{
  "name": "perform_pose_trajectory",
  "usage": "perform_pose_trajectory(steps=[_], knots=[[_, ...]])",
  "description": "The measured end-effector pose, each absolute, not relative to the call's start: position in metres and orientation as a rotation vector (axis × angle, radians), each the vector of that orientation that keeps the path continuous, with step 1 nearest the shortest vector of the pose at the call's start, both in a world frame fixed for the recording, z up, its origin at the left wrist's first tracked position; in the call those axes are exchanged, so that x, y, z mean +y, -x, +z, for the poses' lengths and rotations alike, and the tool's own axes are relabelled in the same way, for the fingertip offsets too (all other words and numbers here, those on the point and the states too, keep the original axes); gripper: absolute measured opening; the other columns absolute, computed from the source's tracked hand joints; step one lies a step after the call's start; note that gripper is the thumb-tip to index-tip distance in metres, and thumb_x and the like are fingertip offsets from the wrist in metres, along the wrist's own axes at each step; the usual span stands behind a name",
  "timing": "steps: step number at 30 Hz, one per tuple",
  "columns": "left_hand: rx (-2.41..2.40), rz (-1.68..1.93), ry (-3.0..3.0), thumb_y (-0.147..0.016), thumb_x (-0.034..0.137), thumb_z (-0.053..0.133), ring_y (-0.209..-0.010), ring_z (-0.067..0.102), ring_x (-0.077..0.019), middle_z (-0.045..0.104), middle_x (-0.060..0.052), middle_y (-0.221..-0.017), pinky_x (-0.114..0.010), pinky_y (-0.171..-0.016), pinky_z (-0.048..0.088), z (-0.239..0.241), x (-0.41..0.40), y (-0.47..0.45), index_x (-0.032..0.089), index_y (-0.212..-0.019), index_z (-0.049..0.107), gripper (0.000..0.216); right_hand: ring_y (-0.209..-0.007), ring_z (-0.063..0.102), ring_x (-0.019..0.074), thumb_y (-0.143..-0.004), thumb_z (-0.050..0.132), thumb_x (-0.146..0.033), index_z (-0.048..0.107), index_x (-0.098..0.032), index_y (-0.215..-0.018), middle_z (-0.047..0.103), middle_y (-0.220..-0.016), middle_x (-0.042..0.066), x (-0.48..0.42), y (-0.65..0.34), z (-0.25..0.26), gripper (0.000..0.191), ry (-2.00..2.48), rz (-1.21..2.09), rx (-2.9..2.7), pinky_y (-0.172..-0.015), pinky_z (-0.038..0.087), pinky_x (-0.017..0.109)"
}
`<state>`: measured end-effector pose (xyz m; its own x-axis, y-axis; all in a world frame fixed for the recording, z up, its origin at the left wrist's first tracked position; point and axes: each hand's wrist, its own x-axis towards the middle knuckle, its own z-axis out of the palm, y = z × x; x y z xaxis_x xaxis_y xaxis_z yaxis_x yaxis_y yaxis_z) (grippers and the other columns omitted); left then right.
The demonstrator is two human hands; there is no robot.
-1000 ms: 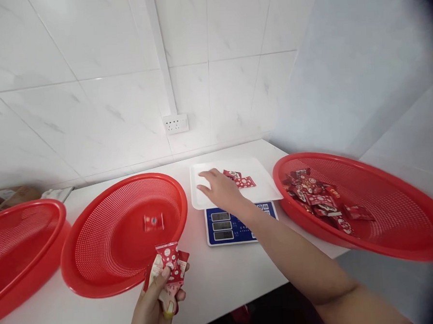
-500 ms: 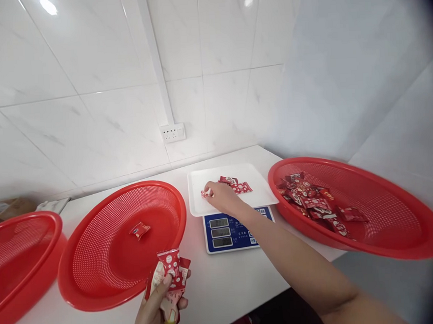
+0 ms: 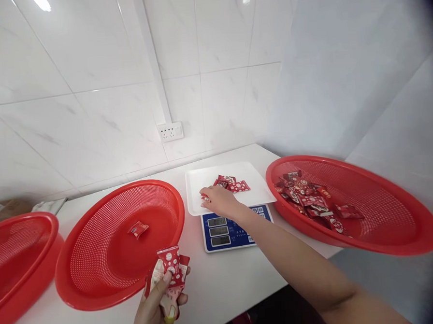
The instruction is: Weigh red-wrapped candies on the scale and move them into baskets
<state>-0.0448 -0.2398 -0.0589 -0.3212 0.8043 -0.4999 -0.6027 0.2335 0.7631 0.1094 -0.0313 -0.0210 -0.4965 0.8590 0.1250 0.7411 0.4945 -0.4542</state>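
My right hand (image 3: 220, 201) reaches over the white tray (image 3: 206, 179) of a blue scale (image 3: 234, 226), its fingers pinched on a small red candy packet at the tray's front left. A few more red packets (image 3: 232, 184) lie on the tray just beyond it. My left hand (image 3: 157, 307) is low near the table's front edge, closed on a bunch of red and white candy packets (image 3: 170, 270). One single packet (image 3: 138, 229) lies in the middle red basket (image 3: 99, 284).
A red basket (image 3: 398, 239) at the right holds several red packets. Another red basket (image 3: 11, 269) is at the far left. A wall socket (image 3: 170, 131) sits on the tiled wall behind. Brown and white items lie at the back left.
My right hand went from flat and open on the tray to a pinch on a packet and drew back slightly. The packet in the middle basket has shifted left.
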Motion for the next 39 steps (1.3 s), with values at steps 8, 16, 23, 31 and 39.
perform_pose_trajectory(steps=[8,16,23,31,39], knots=[[1.283,1.431,-0.218,-0.053,0.039,0.083,-0.054,0.058,-0.0129,0.073,-0.010,-0.087,-0.022,-0.046,0.049,-0.058,-0.237,0.042,0.015,-0.092,0.066,0.048,-0.096,0.063,0.0251,-0.084,0.043,-0.011,0.058,-0.014,-0.113,0.069,-0.101,0.014,-0.029,-0.097,-0.020,0.033,1.360,0.519,-2.313,-0.078,0.046,0.035],[1.273,1.463,-0.205,-0.053,0.036,0.082,-0.047,0.056,-0.0107,0.072,-0.005,-0.080,-0.022,-0.045,0.048,-0.053,-0.237,0.043,0.016,-0.088,0.065,0.044,-0.135,0.030,0.0187,-0.088,0.048,-0.037,0.039,-0.021,-0.138,0.037,-0.146,0.008,-0.036,-0.087,0.003,0.054,0.939,0.472,-2.322,-0.108,0.029,0.035],[1.301,1.476,-0.169,-0.054,0.032,0.082,-0.052,0.061,-0.0138,0.073,-0.004,-0.079,-0.025,-0.051,0.053,-0.054,-0.232,0.048,0.016,-0.088,0.065,0.041,-0.134,0.025,0.0362,-0.086,0.045,-0.051,0.043,-0.020,-0.135,0.036,-0.144,0.016,0.018,-0.148,-0.032,0.058,1.517,0.231,-2.460,-0.101,0.025,0.057],[1.244,1.475,-0.218,-0.058,0.030,0.081,-0.056,0.061,-0.0142,0.073,-0.006,-0.080,-0.024,-0.050,0.051,-0.056,-0.231,0.048,0.015,-0.091,0.064,0.040,-0.097,0.057,0.0234,-0.087,0.046,-0.040,0.059,-0.018,-0.107,0.063,-0.104,0.011,0.023,-0.159,-0.039,0.033,1.412,0.093,-2.506,-0.080,0.039,0.033],[1.245,1.474,-0.278,-0.059,0.033,0.079,-0.057,0.061,-0.0143,0.072,-0.008,-0.084,-0.024,-0.049,0.052,-0.053,-0.231,0.044,0.014,-0.089,0.065,0.039,-0.080,0.059,0.0175,-0.093,0.031,-0.045,0.056,-0.019,-0.105,0.066,-0.092,0.005,0.008,-0.113,-0.006,0.038,1.289,0.162,-2.308,-0.066,0.040,0.027]])
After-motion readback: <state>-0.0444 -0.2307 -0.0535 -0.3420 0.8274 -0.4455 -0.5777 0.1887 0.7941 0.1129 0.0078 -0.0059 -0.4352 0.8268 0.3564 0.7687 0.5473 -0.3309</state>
